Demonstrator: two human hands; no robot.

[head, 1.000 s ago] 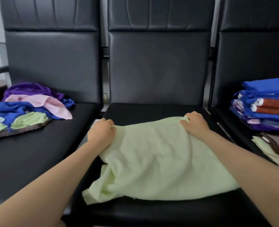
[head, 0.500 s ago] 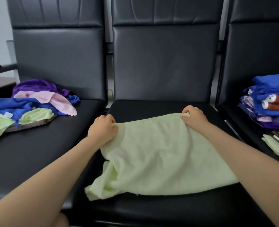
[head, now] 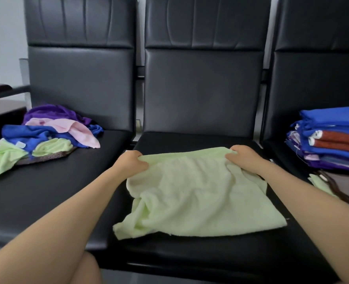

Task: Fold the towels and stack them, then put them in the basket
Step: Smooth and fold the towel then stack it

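Three black padded chairs stand side by side, their tall backs filling the far view. The middle chair's seat (head: 200,255) bears a light green towel (head: 198,197), spread out and rumpled, its near left corner bunched and its far edge lifted slightly. On the left chair's seat (head: 52,191) lies a loose heap of unfolded towels (head: 46,134) in purple, pink, blue and green. On the right chair rests a folded stack of towels (head: 331,140), mostly blue with rust-red layers. The left hand (head: 133,162) grips the green towel's far left corner, fingers curled round the cloth. The right hand (head: 244,157) pinches the far right corner likewise.
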